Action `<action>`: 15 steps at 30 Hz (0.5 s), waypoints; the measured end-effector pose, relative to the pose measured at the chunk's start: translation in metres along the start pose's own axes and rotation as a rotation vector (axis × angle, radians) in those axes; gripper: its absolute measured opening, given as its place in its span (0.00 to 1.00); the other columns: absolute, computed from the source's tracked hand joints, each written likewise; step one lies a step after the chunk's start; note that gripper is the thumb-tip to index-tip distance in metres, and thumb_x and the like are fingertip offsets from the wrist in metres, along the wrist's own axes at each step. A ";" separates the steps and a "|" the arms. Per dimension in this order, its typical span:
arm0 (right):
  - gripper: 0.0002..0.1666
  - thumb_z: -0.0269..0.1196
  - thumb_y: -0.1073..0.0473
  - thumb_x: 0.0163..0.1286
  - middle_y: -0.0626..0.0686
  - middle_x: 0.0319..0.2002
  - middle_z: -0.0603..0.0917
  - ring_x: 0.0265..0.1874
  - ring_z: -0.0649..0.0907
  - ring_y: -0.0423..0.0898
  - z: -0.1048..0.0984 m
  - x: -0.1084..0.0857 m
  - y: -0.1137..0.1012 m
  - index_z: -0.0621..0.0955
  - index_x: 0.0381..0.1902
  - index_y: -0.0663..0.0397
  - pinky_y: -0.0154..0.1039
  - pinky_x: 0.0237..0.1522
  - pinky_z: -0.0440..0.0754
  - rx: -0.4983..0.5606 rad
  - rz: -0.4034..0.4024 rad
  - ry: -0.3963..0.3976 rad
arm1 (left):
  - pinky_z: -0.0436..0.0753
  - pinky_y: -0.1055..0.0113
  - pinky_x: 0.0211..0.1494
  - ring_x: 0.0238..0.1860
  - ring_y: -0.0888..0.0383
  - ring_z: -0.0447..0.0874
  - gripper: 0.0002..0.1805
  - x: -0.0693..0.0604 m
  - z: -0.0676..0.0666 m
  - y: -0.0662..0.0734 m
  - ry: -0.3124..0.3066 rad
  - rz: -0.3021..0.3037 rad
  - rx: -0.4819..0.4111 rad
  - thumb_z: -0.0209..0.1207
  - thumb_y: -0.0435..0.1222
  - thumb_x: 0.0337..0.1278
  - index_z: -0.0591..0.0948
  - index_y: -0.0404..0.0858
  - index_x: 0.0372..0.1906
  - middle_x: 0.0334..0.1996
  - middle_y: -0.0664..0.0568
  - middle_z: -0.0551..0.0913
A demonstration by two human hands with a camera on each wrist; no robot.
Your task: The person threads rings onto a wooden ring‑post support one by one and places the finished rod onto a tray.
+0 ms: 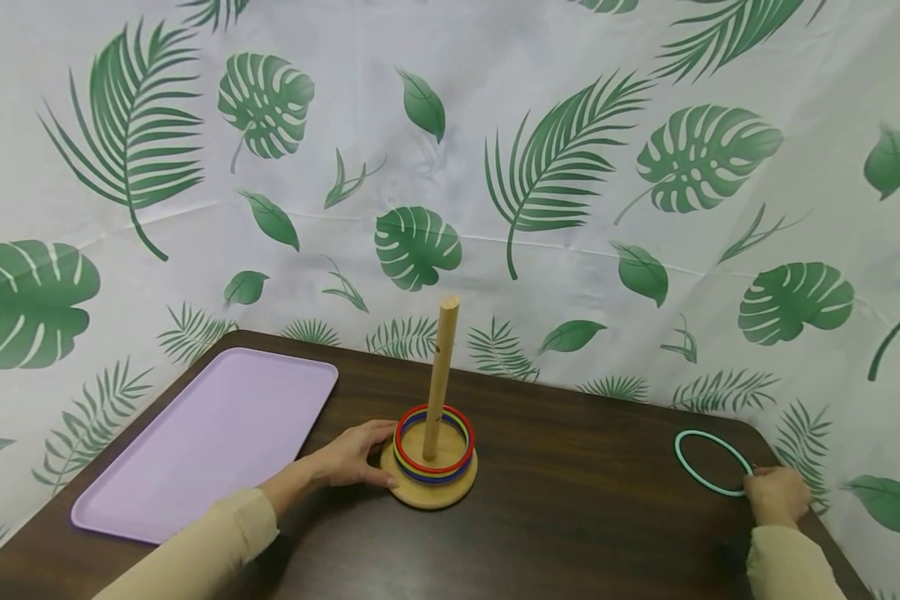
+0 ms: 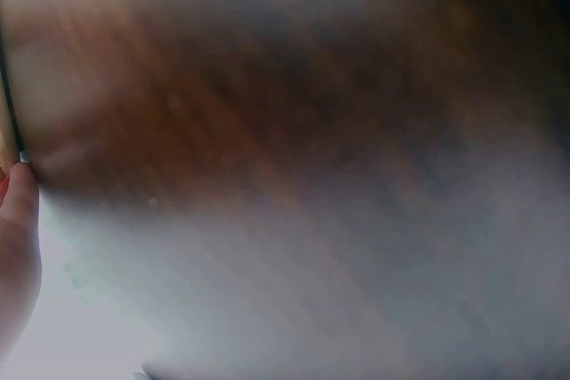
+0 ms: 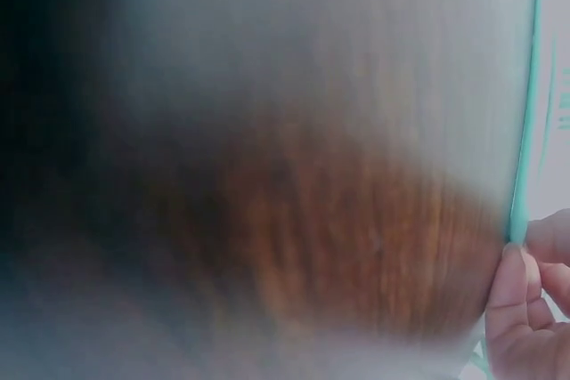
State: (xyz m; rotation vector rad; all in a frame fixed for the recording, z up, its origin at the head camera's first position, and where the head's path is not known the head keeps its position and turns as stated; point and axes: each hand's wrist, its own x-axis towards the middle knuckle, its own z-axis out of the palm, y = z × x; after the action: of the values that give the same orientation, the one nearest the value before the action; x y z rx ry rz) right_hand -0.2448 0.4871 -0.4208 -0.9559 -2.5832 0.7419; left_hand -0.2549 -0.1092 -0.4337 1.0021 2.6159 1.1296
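Note:
A wooden ring-toss stand [image 1: 441, 367] rises upright near the middle of the table, its peg fixed to a round base [image 1: 431, 500]. Around the peg's foot lie a red ring [image 1: 435, 470], a yellow one and a blue ring [image 1: 429, 480], stacked. My left hand [image 1: 354, 457] holds the base at its left side, thumb in front and fingers behind. In the left wrist view only the thumb [image 2: 20, 220] shows, by the base's edge. Far to the right, my right hand [image 1: 778, 495] pinches a teal ring [image 1: 697, 432] at its near right edge between thumb and fingers.
A light purple tray [image 1: 217, 433] lies at the table's left, beside my left forearm. The dark wooden table [image 1: 570, 500] ends at a leaf-printed white cloth [image 1: 330, 275] hanging behind it. My right hand is close to the table's right edge.

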 end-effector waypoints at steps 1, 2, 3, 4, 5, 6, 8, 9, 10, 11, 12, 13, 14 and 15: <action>0.16 0.54 0.68 0.52 0.77 0.47 0.72 0.48 0.68 0.74 0.001 0.000 0.001 0.78 0.38 0.73 0.61 0.47 0.70 0.007 0.010 0.003 | 0.70 0.48 0.64 0.63 0.39 0.66 0.44 0.000 0.000 0.000 -0.001 0.001 0.000 0.71 0.44 0.43 0.68 0.25 0.63 0.62 0.34 0.69; 0.16 0.54 0.68 0.52 0.77 0.48 0.71 0.48 0.68 0.74 0.002 0.000 0.001 0.77 0.38 0.73 0.61 0.49 0.69 0.015 0.022 0.009 | 0.70 0.48 0.63 0.63 0.39 0.66 0.43 0.000 0.000 0.000 -0.001 0.002 0.000 0.71 0.44 0.43 0.68 0.25 0.63 0.62 0.35 0.69; 0.16 0.54 0.68 0.52 0.77 0.48 0.71 0.48 0.68 0.74 0.003 0.000 0.001 0.77 0.39 0.74 0.61 0.50 0.69 0.018 0.031 0.015 | 0.70 0.48 0.63 0.63 0.39 0.66 0.43 0.000 0.000 0.000 0.000 0.003 0.005 0.71 0.44 0.43 0.68 0.26 0.63 0.62 0.35 0.69; 0.16 0.53 0.68 0.53 0.77 0.48 0.71 0.49 0.68 0.73 0.003 0.000 0.001 0.77 0.39 0.74 0.61 0.51 0.69 0.018 0.041 0.020 | 0.70 0.48 0.63 0.63 0.40 0.66 0.43 0.000 0.000 -0.001 0.000 0.004 0.007 0.71 0.44 0.43 0.68 0.26 0.63 0.62 0.35 0.69; 0.16 0.53 0.68 0.53 0.77 0.48 0.71 0.49 0.67 0.73 0.004 0.000 0.001 0.77 0.39 0.74 0.61 0.51 0.69 0.013 0.047 0.022 | 0.70 0.48 0.63 0.63 0.40 0.66 0.43 0.000 0.000 -0.001 0.000 0.005 0.006 0.71 0.44 0.43 0.68 0.26 0.63 0.62 0.35 0.69; 0.17 0.53 0.68 0.53 0.77 0.48 0.71 0.49 0.67 0.73 0.004 0.000 0.001 0.76 0.40 0.75 0.61 0.52 0.68 0.014 0.056 0.023 | 0.71 0.49 0.63 0.63 0.40 0.66 0.43 0.000 0.000 0.000 -0.001 0.006 0.004 0.71 0.44 0.43 0.68 0.26 0.63 0.62 0.35 0.69; 0.17 0.53 0.68 0.54 0.76 0.48 0.71 0.49 0.68 0.72 0.004 -0.001 0.000 0.76 0.41 0.76 0.60 0.53 0.68 0.008 0.062 0.031 | 0.71 0.49 0.63 0.63 0.40 0.66 0.43 0.000 0.000 0.000 -0.002 0.006 -0.002 0.71 0.44 0.43 0.68 0.26 0.63 0.62 0.35 0.69; 0.17 0.54 0.68 0.54 0.76 0.48 0.71 0.49 0.68 0.72 0.004 -0.001 0.000 0.76 0.40 0.76 0.60 0.52 0.69 0.002 0.063 0.032 | 0.71 0.49 0.63 0.64 0.39 0.66 0.43 0.000 0.000 0.000 -0.003 0.006 -0.006 0.71 0.44 0.44 0.68 0.26 0.63 0.62 0.35 0.69; 0.17 0.54 0.68 0.54 0.76 0.47 0.72 0.49 0.68 0.72 0.004 -0.001 -0.001 0.76 0.40 0.76 0.60 0.51 0.69 -0.006 0.061 0.030 | 0.71 0.49 0.63 0.64 0.39 0.66 0.43 0.000 0.000 0.000 -0.004 0.005 -0.009 0.71 0.44 0.44 0.68 0.26 0.63 0.62 0.35 0.68; 0.17 0.54 0.68 0.54 0.76 0.47 0.72 0.48 0.69 0.72 0.003 0.000 0.000 0.76 0.39 0.76 0.60 0.50 0.70 -0.020 0.056 0.025 | 0.71 0.49 0.63 0.64 0.39 0.66 0.43 0.000 0.000 0.000 -0.005 0.004 -0.012 0.71 0.44 0.44 0.68 0.26 0.63 0.62 0.35 0.68; 0.16 0.55 0.68 0.54 0.76 0.46 0.73 0.48 0.69 0.72 0.003 0.000 -0.001 0.76 0.39 0.77 0.59 0.49 0.70 -0.031 0.053 0.021 | 0.71 0.49 0.63 0.64 0.39 0.66 0.43 0.000 0.000 0.001 -0.005 0.002 -0.011 0.71 0.44 0.44 0.68 0.26 0.63 0.62 0.35 0.68; 0.16 0.55 0.68 0.54 0.76 0.46 0.73 0.48 0.70 0.72 0.003 0.001 -0.001 0.76 0.39 0.76 0.59 0.48 0.71 -0.042 0.047 0.020 | 0.71 0.49 0.63 0.64 0.39 0.66 0.43 0.000 0.000 0.001 -0.004 -0.001 -0.009 0.71 0.44 0.44 0.67 0.26 0.63 0.62 0.35 0.68; 0.16 0.54 0.68 0.53 0.76 0.45 0.74 0.47 0.70 0.72 0.003 0.000 -0.002 0.77 0.39 0.76 0.59 0.47 0.72 -0.052 0.043 0.018 | 0.70 0.48 0.63 0.64 0.39 0.66 0.43 0.000 0.000 0.001 -0.005 -0.003 -0.005 0.71 0.44 0.44 0.67 0.26 0.63 0.62 0.35 0.68; 0.16 0.54 0.68 0.53 0.76 0.45 0.74 0.47 0.71 0.72 0.003 0.000 -0.002 0.77 0.39 0.76 0.59 0.45 0.72 -0.061 0.040 0.015 | 0.70 0.48 0.64 0.64 0.39 0.66 0.44 0.000 -0.001 0.001 -0.005 -0.007 0.000 0.71 0.44 0.44 0.67 0.26 0.64 0.62 0.35 0.68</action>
State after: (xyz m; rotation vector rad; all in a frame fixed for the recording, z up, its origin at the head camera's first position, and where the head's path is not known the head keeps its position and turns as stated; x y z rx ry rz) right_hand -0.2471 0.4852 -0.4223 -1.0298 -2.5949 0.6669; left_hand -0.2543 -0.1092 -0.4325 0.9938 2.6135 1.1242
